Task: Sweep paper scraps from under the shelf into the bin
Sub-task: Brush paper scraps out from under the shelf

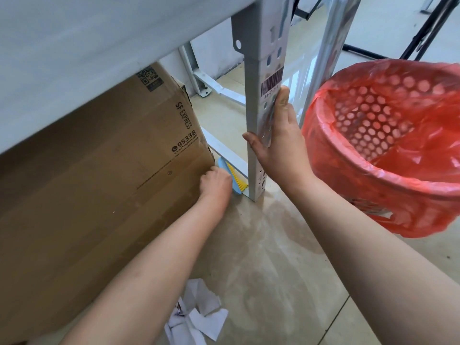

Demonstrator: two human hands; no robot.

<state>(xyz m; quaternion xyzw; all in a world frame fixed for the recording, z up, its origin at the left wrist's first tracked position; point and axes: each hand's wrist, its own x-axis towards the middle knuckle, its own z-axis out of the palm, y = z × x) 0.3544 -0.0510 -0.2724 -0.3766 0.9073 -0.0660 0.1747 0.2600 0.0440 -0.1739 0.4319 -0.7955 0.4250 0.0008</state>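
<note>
My left hand (215, 181) is closed around a small blue brush with yellow bristles (235, 176), low on the floor between the cardboard box and the shelf post. My right hand (278, 140) grips the grey metal shelf post (258, 95), thumb on its near face and fingers up along its right edge. White paper scraps (199, 312) lie in a pile on the floor near my left forearm. The bin (388, 150), a perforated basket lined with a red plastic bag, stands to the right of the post.
A large brown cardboard box (99, 183) fills the space under the white shelf board (87, 46) at left. Grey shelf braces (224, 148) run along the floor behind the post. Black stand legs (423, 33) are at the far right. The tiled floor is stained.
</note>
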